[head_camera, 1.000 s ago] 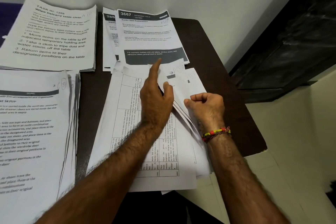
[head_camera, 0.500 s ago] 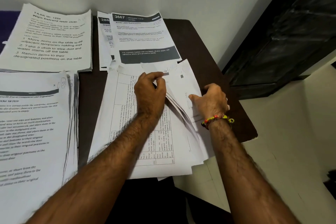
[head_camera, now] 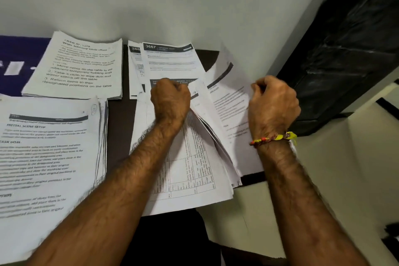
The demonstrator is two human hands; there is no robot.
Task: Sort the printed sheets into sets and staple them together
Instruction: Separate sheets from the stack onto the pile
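Note:
A loose stack of printed sheets (head_camera: pixel 194 179) with a table on top lies on the dark table (head_camera: pixel 117 127) in front of me. My left hand (head_camera: pixel 170 98) is curled over the stack's far end, pinching the top sheets' corners. My right hand (head_camera: pixel 273 106) grips a single printed sheet (head_camera: pixel 228 101) with a dark header bar, lifted and fanned off to the right. Sorted piles lie around: a "3667" pile (head_camera: pixel 172 62) behind, a "Wipe balcony table clean" pile (head_camera: pixel 79 67) at back left, and a large pile (head_camera: pixel 47 157) at near left. No stapler is in view.
A white wall (head_camera: pixel 172 2) rises right behind the table. A black cabinet (head_camera: pixel 349 49) stands at the right, past the table's edge. A blue surface (head_camera: pixel 19 67) shows at far left. Pale floor tiles (head_camera: pixel 356 179) lie below on the right.
My right hand has lifted one sheet up and to the right, away from the stack. My left hand has closed over the stack's top corners. The camera has tilted down and nearer.

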